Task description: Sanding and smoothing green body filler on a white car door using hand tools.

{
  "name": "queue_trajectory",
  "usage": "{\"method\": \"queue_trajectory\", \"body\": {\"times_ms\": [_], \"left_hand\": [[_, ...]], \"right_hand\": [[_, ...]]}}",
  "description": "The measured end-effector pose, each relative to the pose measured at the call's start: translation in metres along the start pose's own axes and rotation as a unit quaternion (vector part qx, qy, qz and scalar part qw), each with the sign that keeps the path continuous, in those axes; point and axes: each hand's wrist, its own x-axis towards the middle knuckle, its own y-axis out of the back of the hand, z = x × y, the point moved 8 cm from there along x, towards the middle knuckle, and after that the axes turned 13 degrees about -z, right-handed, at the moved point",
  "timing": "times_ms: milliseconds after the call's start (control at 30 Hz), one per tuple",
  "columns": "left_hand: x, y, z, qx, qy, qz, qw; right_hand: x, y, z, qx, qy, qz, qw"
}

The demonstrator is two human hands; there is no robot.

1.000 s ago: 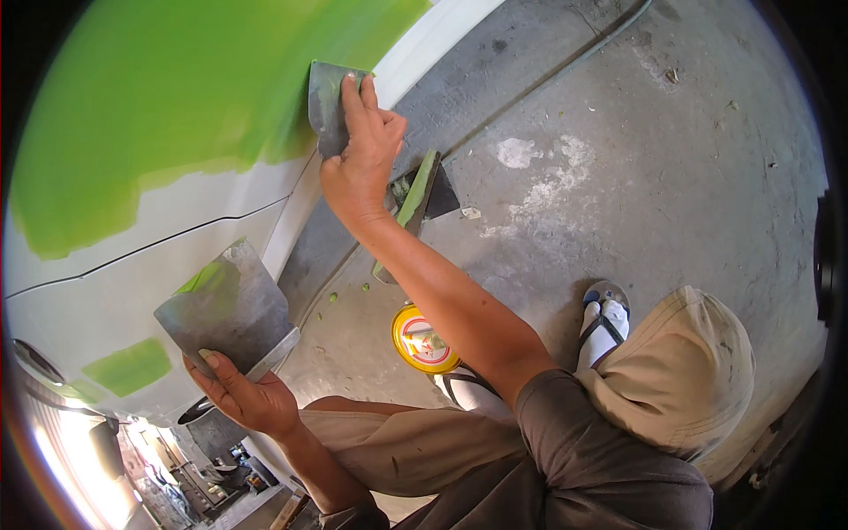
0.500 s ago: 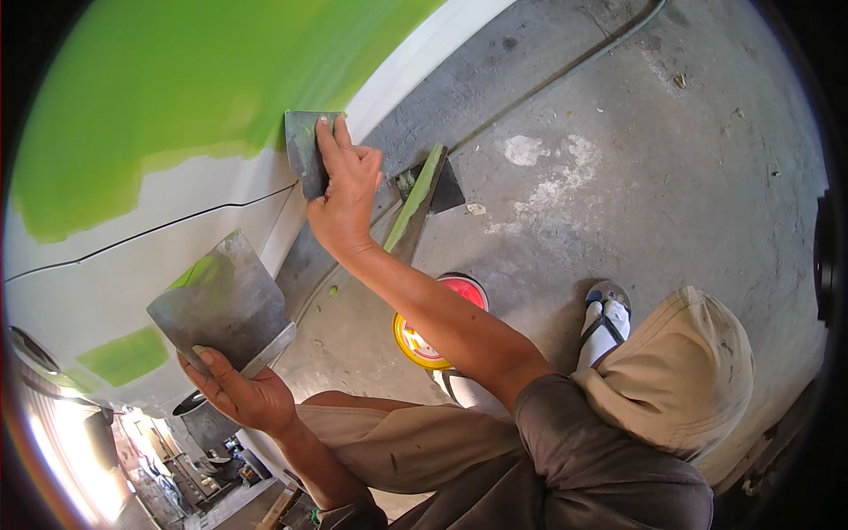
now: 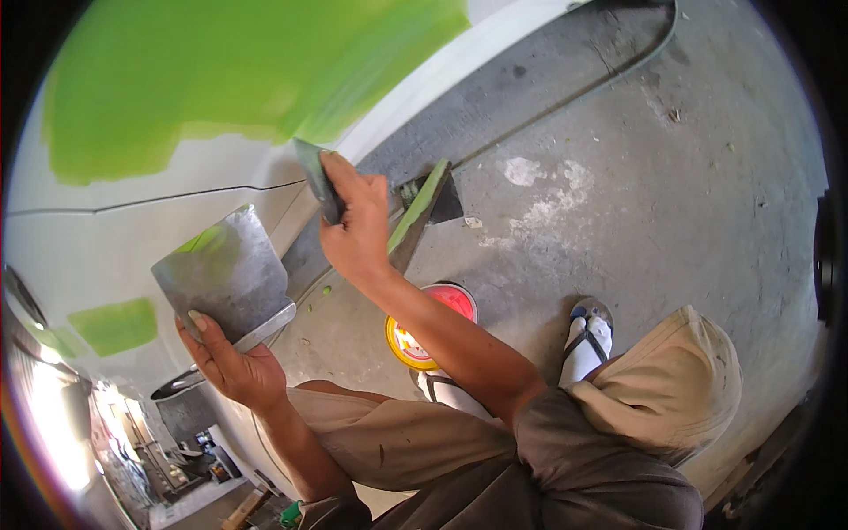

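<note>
The left hand [image 3: 234, 367] grips a metal plate [image 3: 234, 283] by its near edge, thumb on top and fingers underneath; a green smear [image 3: 205, 240] lies near the plate's far left edge. The right hand [image 3: 358, 234] is closed on a spreader [image 3: 316, 177], which stands tilted, with its upper edge at the lower border of a wide green coat [image 3: 221, 88] on the white panel [image 3: 225, 159]; whether it touches the panel there, I cannot tell. The plate is held in front of the panel, left of and below the spreader. A smaller green patch [image 3: 115, 327] sits on the panel farther left, below a dark seam [image 3: 177, 199]. On the floor [image 3: 654, 203], right of the right hand, a green-smeared strip [image 3: 420, 208] lies beside a dark square [image 3: 448, 201]. The right forearm passes over a yellow-rimmed tin [image 3: 393, 340] and a red round thing [image 3: 455, 300], partly hiding both. Sandals [image 3: 604, 311] are on the person's feet, and a hose [image 3: 565, 102] runs along the floor.
</note>
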Motion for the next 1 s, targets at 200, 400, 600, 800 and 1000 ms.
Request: {"method": "queue_trajectory", "body": {"times_ms": [200, 400, 600, 800, 1000], "left_hand": [[0.002, -0.004, -0.009, -0.384, 0.165, 0.08, 0.905], [-0.002, -0.023, -0.001, -0.445, 0.238, 0.019, 0.863], [0.0, -0.054, 0.021, -0.529, 0.239, -0.108, 0.807], [-0.009, -0.039, 0.014, -0.512, 0.187, -0.086, 0.834], [-0.008, -0.026, 0.019, -0.506, 0.163, -0.079, 0.843]], "right_hand": [[0.019, 0.023, -0.051, 0.14, 0.001, -0.158, 0.978], [0.028, 0.056, -0.095, 0.194, 0.022, -0.264, 0.944], [0.012, 0.045, -0.127, 0.252, 0.124, -0.391, 0.876], [0.002, 0.032, -0.146, 0.125, 0.153, -0.442, 0.875], [0.004, 0.041, -0.16, -0.028, 0.121, -0.413, 0.902]]}}
